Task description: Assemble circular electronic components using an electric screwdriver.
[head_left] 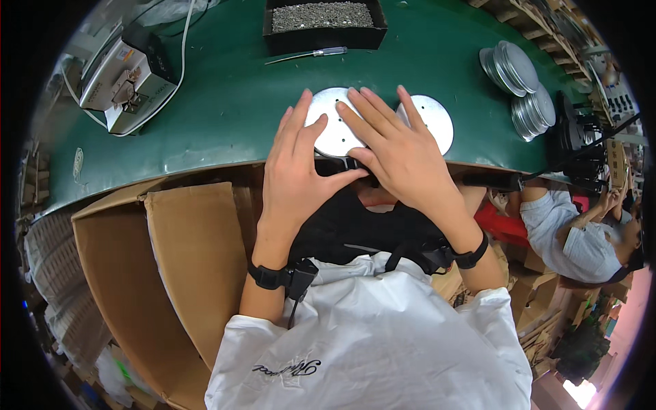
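Note:
A round silver metal disc (332,137) with small holes lies at the table's near edge, between my hands. My left hand (292,164) is at its left rim, fingers stretched out and thumb reaching along the near side. Over the disc's right part lies my right hand (404,152), its fingers straight and slightly spread. A black part (329,166) shows just below the disc, by both thumbs; how it joins the disc is hidden. To the right, a second silver disc (437,124) is partly covered by my right hand.
A black box (324,39) of small metal pieces stands at the far side, a screwdriver (331,51) before it. Stacked discs (514,68) are at right, a printed carton (126,85) with a white cable at left. An open cardboard box (195,253) is below; another person (570,232) sits right.

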The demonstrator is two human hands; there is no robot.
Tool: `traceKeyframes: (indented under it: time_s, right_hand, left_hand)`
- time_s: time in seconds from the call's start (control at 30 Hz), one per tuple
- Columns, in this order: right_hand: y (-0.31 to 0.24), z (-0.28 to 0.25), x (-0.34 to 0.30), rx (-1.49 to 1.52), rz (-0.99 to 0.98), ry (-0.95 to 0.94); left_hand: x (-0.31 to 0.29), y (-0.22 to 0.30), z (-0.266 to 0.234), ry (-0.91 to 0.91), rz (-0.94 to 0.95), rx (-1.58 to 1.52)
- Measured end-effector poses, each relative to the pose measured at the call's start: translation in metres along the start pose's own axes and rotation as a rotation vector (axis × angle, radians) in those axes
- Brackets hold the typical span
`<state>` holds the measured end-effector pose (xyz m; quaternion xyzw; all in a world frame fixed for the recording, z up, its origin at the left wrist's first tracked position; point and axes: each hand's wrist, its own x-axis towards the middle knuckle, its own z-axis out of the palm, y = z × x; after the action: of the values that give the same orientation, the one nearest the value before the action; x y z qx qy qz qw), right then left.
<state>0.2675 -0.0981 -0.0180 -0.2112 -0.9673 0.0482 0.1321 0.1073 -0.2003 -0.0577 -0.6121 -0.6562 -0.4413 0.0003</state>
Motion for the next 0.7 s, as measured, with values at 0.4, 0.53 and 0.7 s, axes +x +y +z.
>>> traceKeyframes:
  time_s: [0.4, 0.53, 0.7]
  right_hand:
    - [0.070, -0.014, -0.106, -0.137, 0.511, 1.274]
    - [0.128, 0.010, -0.185, 0.055, 0.950, 1.396]
    - [0.136, 0.034, -0.202, 0.278, 0.919, 1.000]
  left_hand:
    - [-0.002, 0.005, -0.002, -0.049, -0.008, 0.079]
    - [0.001, 0.008, -0.004, -0.059, -0.026, 0.092]
    - [-0.001, 0.003, -0.001, -0.101, 0.030, 0.099]
